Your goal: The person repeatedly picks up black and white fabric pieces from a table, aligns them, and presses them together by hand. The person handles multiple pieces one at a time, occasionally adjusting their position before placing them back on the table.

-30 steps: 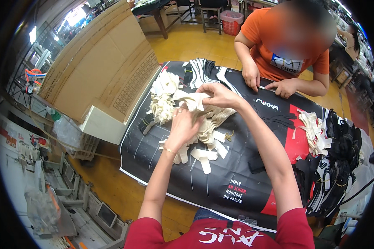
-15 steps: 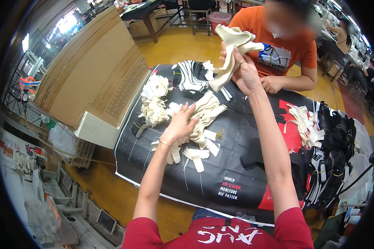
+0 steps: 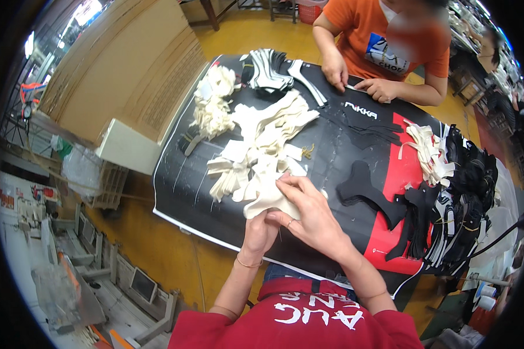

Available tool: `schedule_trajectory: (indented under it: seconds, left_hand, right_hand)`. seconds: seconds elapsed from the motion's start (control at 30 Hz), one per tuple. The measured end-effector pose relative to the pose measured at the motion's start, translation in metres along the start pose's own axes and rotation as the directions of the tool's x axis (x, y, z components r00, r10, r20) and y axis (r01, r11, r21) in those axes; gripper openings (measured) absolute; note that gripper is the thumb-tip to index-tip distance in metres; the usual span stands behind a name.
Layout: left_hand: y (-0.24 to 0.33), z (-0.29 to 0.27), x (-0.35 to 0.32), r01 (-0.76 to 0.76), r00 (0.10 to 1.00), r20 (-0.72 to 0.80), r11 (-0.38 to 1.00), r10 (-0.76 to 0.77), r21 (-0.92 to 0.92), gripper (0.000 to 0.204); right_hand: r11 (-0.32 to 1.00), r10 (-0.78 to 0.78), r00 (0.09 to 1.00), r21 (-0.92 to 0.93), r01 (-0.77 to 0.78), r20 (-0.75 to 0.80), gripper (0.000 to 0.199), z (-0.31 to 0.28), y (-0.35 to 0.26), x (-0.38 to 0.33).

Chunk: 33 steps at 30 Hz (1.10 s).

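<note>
Near the front edge of the table, my left hand and my right hand meet on a cream fabric piece. Both are closed on it: the right thumb and fingers pinch its right side, while the left grips its near edge, partly hidden by the cloth. Just beyond lies a spread stack of cream cut pieces, with smaller cream strips beside it. A tangle of yellow thread is at the stack's right.
Crumpled cream scraps and striped black-and-white pieces lie farther off. Black cut pieces and dark bundles occupy the right. A large cardboard box stands left. Across the table, a person in orange handles a small piece.
My right hand has come back from the far side, bringing the cream fabric low in front of me. The left hand has drawn nearer and joined it. The view has shifted slightly.
</note>
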<state>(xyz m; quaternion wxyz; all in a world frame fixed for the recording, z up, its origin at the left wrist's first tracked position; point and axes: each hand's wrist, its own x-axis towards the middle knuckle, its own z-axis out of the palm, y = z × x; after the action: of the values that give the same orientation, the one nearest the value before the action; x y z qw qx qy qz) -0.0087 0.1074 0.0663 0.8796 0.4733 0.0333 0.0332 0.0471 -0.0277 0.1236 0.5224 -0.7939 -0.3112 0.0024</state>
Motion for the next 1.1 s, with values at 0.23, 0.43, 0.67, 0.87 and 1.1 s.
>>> schedule_trajectory:
  seconds: [0.23,0.43,0.67,0.87,1.1]
  left_hand:
    - [0.0,0.005,-0.025,0.143,0.989,0.052,0.98,-0.137,-0.136,0.053]
    - [0.04,-0.001,0.016,-0.099,0.995,-0.038,0.983,0.094,-0.154,0.053]
    - [0.088,-0.038,0.025,-0.223,0.96,-0.182,0.974,0.212,-0.038,0.04]
    - [0.134,-0.156,0.019,0.044,0.893,-0.422,0.899,0.16,0.435,0.033]
    - [0.101,-0.206,0.07,0.356,0.894,-0.443,0.491,0.07,0.795,0.037]
  right_hand:
    - [0.982,0.164,0.986,0.104,-0.159,-0.042,0.035,-0.006,-0.005,-0.043]
    - [0.535,0.331,0.925,0.844,-0.021,-0.187,0.03,-0.037,0.005,-0.077]
    - [0.614,0.208,0.775,0.696,0.371,-0.597,0.039,-0.1,0.008,-0.106]
    - [0.666,0.452,0.876,0.718,-0.204,-0.17,0.026,-0.121,0.011,-0.142]
    - [0.699,0.624,0.753,0.283,-0.657,0.209,0.023,-0.104,0.004,-0.136]
